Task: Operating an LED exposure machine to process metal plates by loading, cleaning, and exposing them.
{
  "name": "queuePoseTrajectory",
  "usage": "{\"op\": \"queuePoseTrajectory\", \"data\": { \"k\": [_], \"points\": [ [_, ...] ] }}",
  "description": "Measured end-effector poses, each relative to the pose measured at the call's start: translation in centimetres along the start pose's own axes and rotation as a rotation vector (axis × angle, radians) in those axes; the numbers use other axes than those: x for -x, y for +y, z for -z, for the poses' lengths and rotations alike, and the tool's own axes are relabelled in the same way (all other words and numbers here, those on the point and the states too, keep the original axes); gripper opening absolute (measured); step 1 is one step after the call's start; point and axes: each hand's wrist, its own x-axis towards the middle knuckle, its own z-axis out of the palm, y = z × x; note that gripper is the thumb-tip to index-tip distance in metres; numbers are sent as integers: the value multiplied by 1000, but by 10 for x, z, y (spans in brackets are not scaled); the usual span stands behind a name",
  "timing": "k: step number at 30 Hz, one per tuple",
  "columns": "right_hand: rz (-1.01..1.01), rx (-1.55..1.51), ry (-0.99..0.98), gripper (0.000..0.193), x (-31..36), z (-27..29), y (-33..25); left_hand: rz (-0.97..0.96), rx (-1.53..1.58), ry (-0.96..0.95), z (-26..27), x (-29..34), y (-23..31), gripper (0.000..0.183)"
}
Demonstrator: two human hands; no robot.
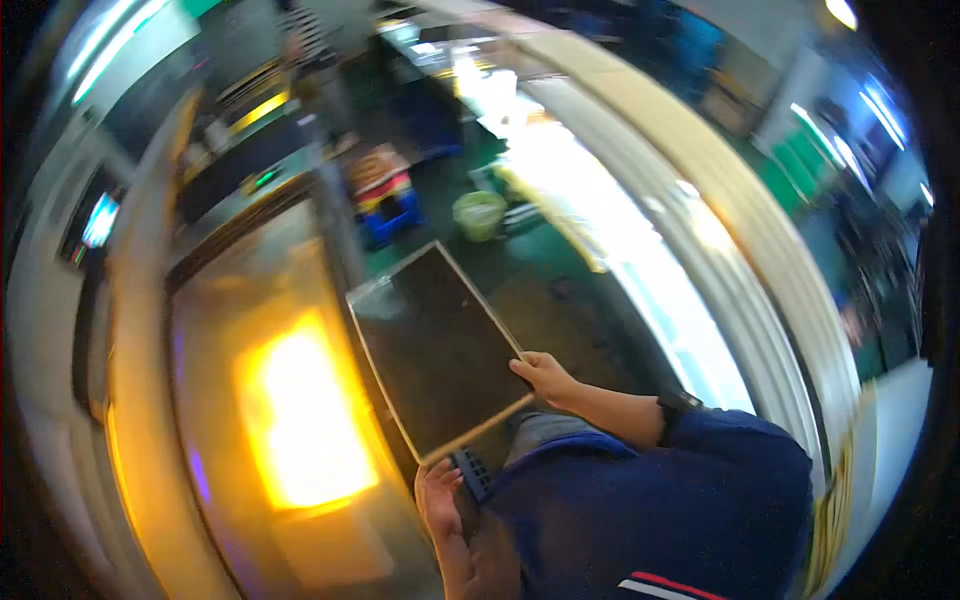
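A flat, dark rectangular panel (440,340) with a thin pale frame is held tilted in front of my body. My right hand (548,378) grips its right edge close to the near corner, thumb on top. At the near left corner, my left hand (438,500) has its fingers bent against the frame; their tips are partly blurred. To the left of the panel is a work surface with a bright, yellow-glowing rectangle (305,415). A dark blue keypad-like object with several small squares (472,475) shows just beyond the left hand's fingers.
A green bucket (480,215) and a blue crate (388,215) stand on the floor ahead. A brightly lit long bench (610,230) runs along the right. Far left, a small lit screen (100,220) hangs on the wall. Another person in a striped top (305,35) stands at the back.
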Motion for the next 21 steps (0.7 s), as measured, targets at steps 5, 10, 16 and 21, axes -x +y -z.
{"op": "queuePoseTrajectory", "data": {
  "k": [5,10,16,21],
  "points": [
    [22,-331,696,39,51,130,71,35,-196,9,-16,-9,-55,52],
    [-7,-846,805,29,94,266,157,167,-425,-115,-58,-1,-87,47],
    [92,-966,939,35,125,334,128,114,-714,-11,-97,0,-116,42],
    [-70,-582,292,50,133,326,137,81,-870,-37,-148,-3,-141,43]
  ]
}}
